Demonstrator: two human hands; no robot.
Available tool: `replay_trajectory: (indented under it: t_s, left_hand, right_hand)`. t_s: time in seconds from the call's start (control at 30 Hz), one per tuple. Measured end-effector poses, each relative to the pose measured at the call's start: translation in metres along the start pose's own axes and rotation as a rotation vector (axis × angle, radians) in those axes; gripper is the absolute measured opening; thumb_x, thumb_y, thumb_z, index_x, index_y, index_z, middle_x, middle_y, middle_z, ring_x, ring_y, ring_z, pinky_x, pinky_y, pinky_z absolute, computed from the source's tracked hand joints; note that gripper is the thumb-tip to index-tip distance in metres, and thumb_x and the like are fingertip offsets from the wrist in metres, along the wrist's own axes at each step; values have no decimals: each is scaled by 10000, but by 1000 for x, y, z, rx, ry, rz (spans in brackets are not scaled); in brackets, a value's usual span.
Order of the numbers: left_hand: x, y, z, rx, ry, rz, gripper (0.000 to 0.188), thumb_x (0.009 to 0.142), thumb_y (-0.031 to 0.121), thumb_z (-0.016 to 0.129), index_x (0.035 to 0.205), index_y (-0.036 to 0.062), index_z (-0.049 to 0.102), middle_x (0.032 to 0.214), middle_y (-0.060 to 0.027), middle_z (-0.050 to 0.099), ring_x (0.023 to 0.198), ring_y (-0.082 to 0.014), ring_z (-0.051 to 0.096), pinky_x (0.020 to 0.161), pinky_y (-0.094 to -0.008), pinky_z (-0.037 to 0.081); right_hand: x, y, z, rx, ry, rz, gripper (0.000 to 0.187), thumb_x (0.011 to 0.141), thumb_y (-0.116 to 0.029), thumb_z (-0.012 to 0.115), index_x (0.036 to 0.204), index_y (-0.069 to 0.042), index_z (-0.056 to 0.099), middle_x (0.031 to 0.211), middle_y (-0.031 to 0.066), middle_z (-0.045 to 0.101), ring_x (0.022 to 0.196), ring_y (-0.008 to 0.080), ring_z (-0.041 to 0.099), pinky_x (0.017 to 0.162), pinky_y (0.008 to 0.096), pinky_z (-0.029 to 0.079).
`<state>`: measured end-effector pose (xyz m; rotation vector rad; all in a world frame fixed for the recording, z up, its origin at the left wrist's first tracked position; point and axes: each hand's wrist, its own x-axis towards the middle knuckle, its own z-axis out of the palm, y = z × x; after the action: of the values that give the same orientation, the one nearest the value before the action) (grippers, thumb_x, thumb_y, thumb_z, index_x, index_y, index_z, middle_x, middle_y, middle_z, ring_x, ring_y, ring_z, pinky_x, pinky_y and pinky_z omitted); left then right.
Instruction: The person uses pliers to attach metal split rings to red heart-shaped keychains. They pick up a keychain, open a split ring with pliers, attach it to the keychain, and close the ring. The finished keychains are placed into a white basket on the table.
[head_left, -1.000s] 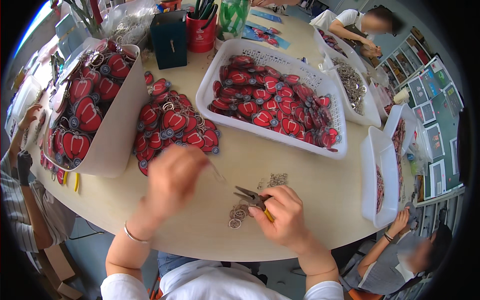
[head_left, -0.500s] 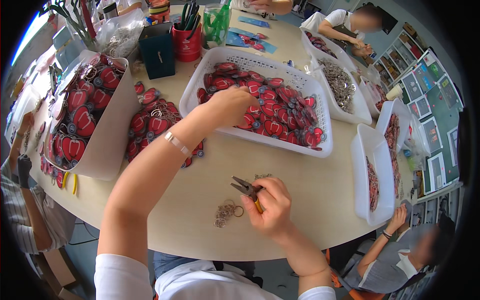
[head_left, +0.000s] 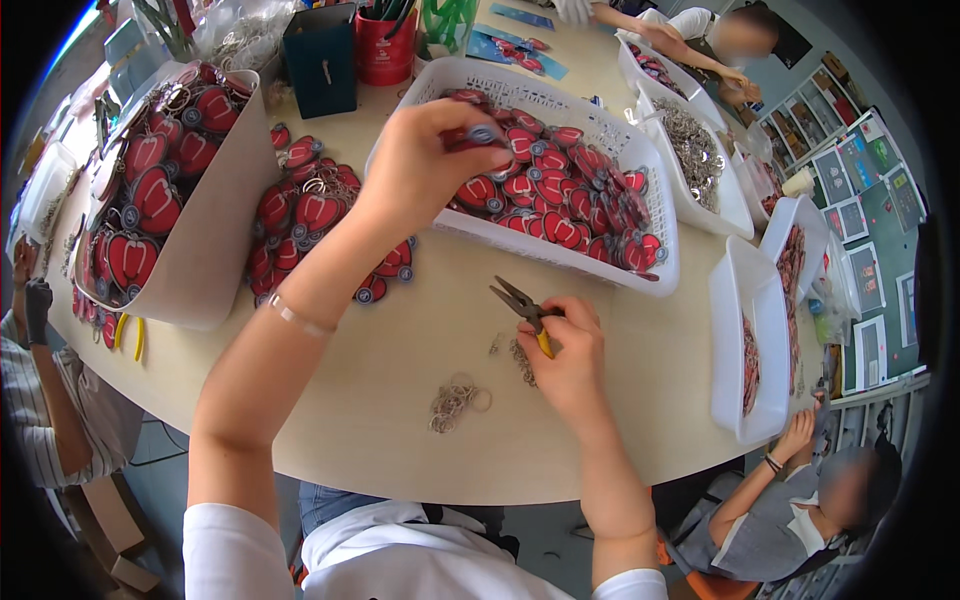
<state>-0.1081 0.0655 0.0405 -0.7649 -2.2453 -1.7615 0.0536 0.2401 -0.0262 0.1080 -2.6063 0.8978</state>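
Note:
Over the near left rim of a white perforated basket (head_left: 600, 277), my left hand (head_left: 425, 165) pinches a flat red charm (head_left: 472, 136) with a grey round end. Its fingers partly cover the charm. Many similar red charms (head_left: 560, 200) fill the basket. My right hand (head_left: 570, 350) is wrapped around needle-nose pliers (head_left: 518, 300) with yellow handles, their jaws slightly apart and pointing up and left. Beside that hand lies a small heap of metal links (head_left: 522, 362). Nearer me is a loose pile of key rings with short chains (head_left: 458, 402).
At left stands a big white bin (head_left: 215, 240) of finished-looking red key rings, with a loose heap of charms (head_left: 300, 215) beside it. Yellow-handled pliers (head_left: 130, 336) lie near the left edge. White trays (head_left: 735, 330) line the right side. Co-workers sit around the table.
My left hand has lifted out of the basket's charms with one charm, moving up and left. The right hand with the pliers has shifted slightly up and right. The whole view has shifted a little.

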Motion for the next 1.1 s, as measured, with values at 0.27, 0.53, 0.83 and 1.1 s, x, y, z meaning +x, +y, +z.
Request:
replay_trajectory:
  t_s: [0.27, 0.53, 0.83, 1.1]
  left_hand:
    - [-112, 3, -26, -609, 92, -543, 215, 881, 135, 679, 995, 79, 507, 874, -17, 624, 735, -82, 617, 585, -215, 499]
    - [-145, 11, -20, -838, -148, -870, 291, 879, 95, 663, 1127, 61, 514, 958, -7, 610, 843, -102, 631, 694, -248, 566]
    - [-148, 12, -18, -859, -374, -976, 207, 893, 135, 659, 1067, 35, 606, 870, -12, 635, 732, -99, 635, 591, -243, 565]
    - [-146, 7, -22, -873, -538, -1012, 197, 867, 207, 707, 925, 20, 686, 783, -21, 652, 656, -81, 616, 544, -220, 533]
  right_hand:
    - [5, -2, 15, -79, -132, -21, 144, 682, -31, 765, 741, 12, 642, 969, 90, 591, 957, 278, 532, 857, 400, 400]
    - [7, -3, 13, -94, -198, 28, 174, 652, -42, 786, 746, 6, 647, 982, 102, 588, 970, 293, 536, 863, 395, 412]
    - [-1, -36, 3, 436, -103, 42, 193, 624, 29, 785, 692, 13, 605, 941, 96, 571, 875, 251, 556, 690, 316, 474]
    - [0, -38, 0, 312, -124, -408, 270, 478, 56, 734, 635, -15, 528, 975, 83, 599, 889, 285, 555, 723, 386, 449]
